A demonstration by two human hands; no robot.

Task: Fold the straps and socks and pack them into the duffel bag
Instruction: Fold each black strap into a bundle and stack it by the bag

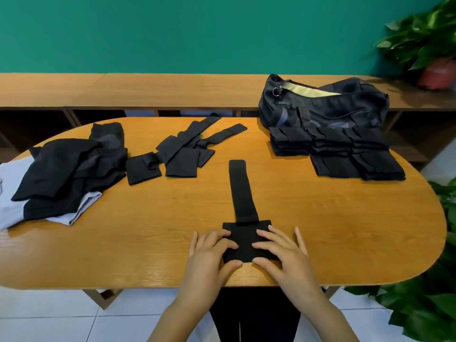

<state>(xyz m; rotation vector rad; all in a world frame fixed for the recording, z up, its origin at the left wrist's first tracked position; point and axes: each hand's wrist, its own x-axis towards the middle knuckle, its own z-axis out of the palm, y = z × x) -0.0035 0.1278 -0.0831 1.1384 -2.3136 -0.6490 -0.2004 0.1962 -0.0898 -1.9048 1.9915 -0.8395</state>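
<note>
A black strap (240, 191) lies on the wooden table (148, 230), its long tail running away from me and its wide pad near the front edge. My left hand (209, 253) and my right hand (281, 250) press flat on that pad, fingers spread. Several unfolded black straps (182, 151) lie at the middle back. A heap of black and grey socks (66, 171) sits at the left. Folded black pieces (345, 151) are stacked at the right, in front of the dark duffel bag (325, 104), whose zip is open showing a pale lining.
A low wooden shelf (148, 90) runs behind the table against the green wall. A potted plant (429, 48) stands at the back right, and more leaves (424, 304) crowd the table's right front corner. White floor tiles show below.
</note>
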